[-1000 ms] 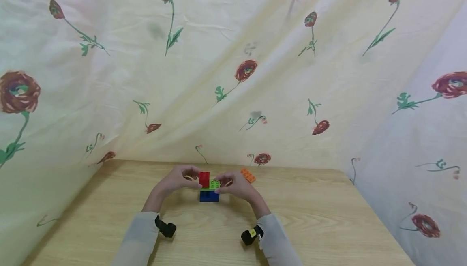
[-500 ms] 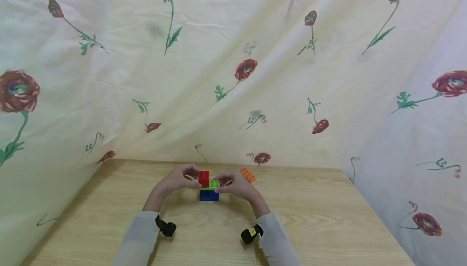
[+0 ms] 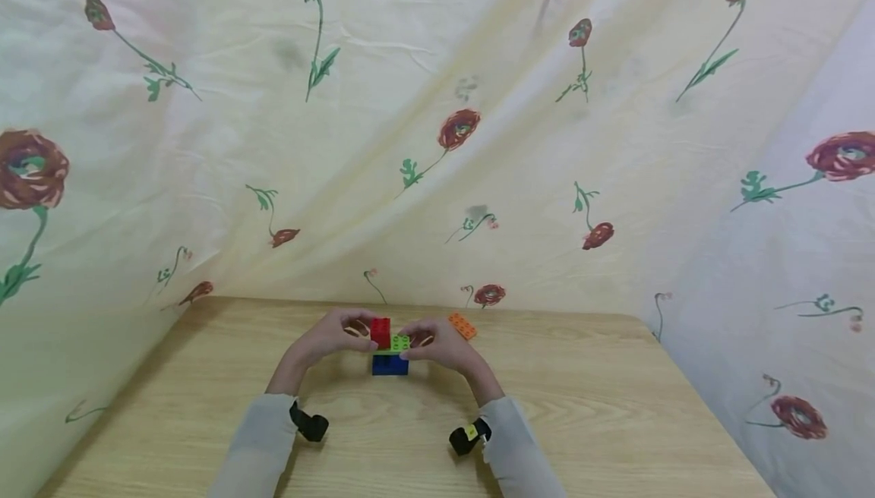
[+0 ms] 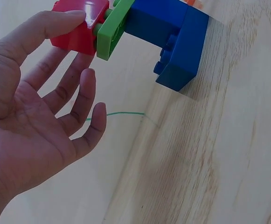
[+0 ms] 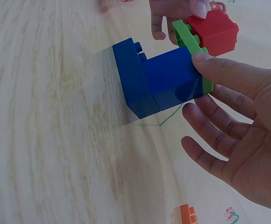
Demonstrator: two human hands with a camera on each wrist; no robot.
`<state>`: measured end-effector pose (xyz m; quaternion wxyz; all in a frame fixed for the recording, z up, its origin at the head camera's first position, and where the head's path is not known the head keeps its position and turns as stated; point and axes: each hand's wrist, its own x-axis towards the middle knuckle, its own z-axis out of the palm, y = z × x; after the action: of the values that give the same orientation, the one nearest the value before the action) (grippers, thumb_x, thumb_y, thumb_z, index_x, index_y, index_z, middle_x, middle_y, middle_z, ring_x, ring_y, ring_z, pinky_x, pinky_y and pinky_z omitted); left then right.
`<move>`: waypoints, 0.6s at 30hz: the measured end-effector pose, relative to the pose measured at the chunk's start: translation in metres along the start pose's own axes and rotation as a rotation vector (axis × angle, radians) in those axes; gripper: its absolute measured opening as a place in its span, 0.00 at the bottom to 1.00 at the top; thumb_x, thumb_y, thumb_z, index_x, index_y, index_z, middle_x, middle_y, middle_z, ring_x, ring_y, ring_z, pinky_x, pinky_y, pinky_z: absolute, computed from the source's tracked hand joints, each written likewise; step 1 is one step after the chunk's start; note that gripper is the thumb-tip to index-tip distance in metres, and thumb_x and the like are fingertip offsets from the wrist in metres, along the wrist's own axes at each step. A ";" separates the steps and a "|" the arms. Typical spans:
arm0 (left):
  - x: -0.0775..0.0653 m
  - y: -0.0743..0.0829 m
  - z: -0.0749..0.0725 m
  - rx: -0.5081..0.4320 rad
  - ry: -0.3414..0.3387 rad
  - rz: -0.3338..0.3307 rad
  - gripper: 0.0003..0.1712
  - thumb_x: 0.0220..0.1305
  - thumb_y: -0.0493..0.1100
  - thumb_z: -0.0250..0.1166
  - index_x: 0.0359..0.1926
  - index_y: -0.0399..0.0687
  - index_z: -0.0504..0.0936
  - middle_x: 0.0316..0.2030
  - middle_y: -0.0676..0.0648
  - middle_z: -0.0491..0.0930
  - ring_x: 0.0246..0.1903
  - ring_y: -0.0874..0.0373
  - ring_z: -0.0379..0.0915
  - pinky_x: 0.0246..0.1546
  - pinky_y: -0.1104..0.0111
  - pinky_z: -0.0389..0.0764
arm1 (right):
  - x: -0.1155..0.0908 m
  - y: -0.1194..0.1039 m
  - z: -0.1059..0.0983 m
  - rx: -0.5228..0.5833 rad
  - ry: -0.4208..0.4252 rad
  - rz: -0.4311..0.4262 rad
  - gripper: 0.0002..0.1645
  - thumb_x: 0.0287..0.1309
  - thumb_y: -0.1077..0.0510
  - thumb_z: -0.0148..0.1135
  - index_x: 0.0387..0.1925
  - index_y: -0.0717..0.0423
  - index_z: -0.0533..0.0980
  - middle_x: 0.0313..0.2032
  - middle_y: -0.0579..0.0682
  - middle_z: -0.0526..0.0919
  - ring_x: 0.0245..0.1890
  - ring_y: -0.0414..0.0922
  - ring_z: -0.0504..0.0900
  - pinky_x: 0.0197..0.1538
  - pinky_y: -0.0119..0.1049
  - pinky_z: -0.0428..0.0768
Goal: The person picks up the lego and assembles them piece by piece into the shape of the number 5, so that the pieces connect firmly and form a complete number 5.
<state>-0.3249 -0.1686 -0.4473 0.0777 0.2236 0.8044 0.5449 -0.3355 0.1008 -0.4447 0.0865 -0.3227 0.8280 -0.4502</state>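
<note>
My left hand (image 3: 339, 333) pinches a red toy building brick (image 4: 81, 24) between thumb and fingers. Just below that brick lies a thin light green plate (image 4: 111, 35); green studs show in a narrow gap between the two. The plate's right end is pinched by my right hand (image 3: 437, 344), its thumb near the studs. Beneath the plate sits a blue brick (image 5: 170, 77), which stands on one end of a lower blue brick (image 5: 134, 81), forming a step with bare studs beside it. The lower blue brick rests on the table.
An orange brick (image 3: 462, 326) lies on the wooden table (image 3: 588, 399), behind and right of my right hand. A floral cloth (image 3: 410, 65) hangs along the table's back and sides. Black wrist cameras (image 3: 313, 427) are strapped to both wrists.
The head view has drifted slightly. Both hands keep their hold on the bricks, and the red brick's top studs show a little more plainly now.
</note>
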 end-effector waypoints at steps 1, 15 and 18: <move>0.000 0.000 0.000 0.000 0.000 -0.001 0.26 0.60 0.43 0.74 0.59 0.42 0.82 0.53 0.41 0.82 0.49 0.49 0.75 0.49 0.60 0.76 | 0.000 0.000 0.000 0.000 0.000 0.000 0.18 0.60 0.58 0.73 0.51 0.57 0.84 0.45 0.54 0.87 0.41 0.42 0.81 0.49 0.33 0.80; 0.002 0.007 0.003 0.045 0.039 0.032 0.23 0.57 0.43 0.76 0.53 0.42 0.86 0.47 0.43 0.85 0.45 0.52 0.75 0.48 0.61 0.76 | 0.000 -0.001 0.000 -0.002 -0.001 0.003 0.17 0.60 0.58 0.73 0.51 0.57 0.85 0.45 0.54 0.87 0.41 0.42 0.81 0.49 0.34 0.80; 0.002 0.009 0.003 0.066 0.047 0.035 0.22 0.57 0.43 0.77 0.52 0.42 0.87 0.46 0.44 0.86 0.44 0.53 0.75 0.49 0.61 0.75 | 0.000 0.000 0.000 0.000 0.000 -0.002 0.17 0.59 0.59 0.73 0.50 0.57 0.85 0.44 0.54 0.88 0.41 0.42 0.81 0.48 0.34 0.80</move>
<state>-0.3232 -0.1622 -0.4398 0.0420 0.2272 0.8194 0.5246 -0.3355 0.1005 -0.4443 0.0860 -0.3234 0.8278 -0.4502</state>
